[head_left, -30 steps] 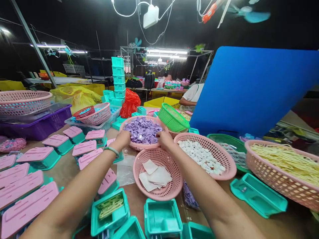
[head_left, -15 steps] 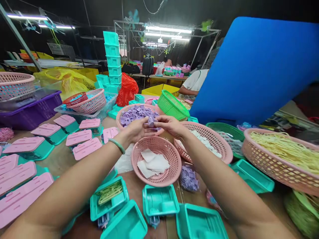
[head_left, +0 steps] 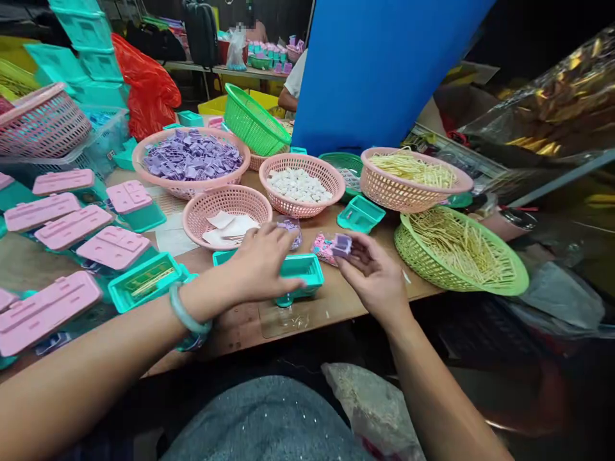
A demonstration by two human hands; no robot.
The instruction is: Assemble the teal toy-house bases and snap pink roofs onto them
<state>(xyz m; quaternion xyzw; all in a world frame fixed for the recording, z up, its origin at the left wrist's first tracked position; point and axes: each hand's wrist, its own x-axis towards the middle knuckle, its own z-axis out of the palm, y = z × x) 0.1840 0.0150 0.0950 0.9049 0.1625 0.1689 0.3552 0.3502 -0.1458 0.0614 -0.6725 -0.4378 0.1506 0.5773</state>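
My left hand (head_left: pixel 262 262) rests on an open teal plastic box (head_left: pixel 302 269) at the table's front edge, fingers curled over its rim. My right hand (head_left: pixel 372 272) is just right of the box and pinches a small purple piece (head_left: pixel 342 244) between thumb and fingers. A pink basket of purple pieces (head_left: pixel 189 157) stands at the back. In front of it a smaller pink basket (head_left: pixel 228 214) holds white paper squares.
A pink basket of white pieces (head_left: pixel 300 186), a pink basket (head_left: pixel 410 179) and a green basket (head_left: pixel 459 253) of yellow sticks stand to the right. Pink-lidded teal boxes (head_left: pixel 72 224) fill the left. A blue board (head_left: pixel 384 70) rises behind; another person sits beyond it.
Both hands drew back from the basket of purple pieces to the front edge. The right hand carries a purple piece; the left has dropped onto the teal box. The view tilted down.
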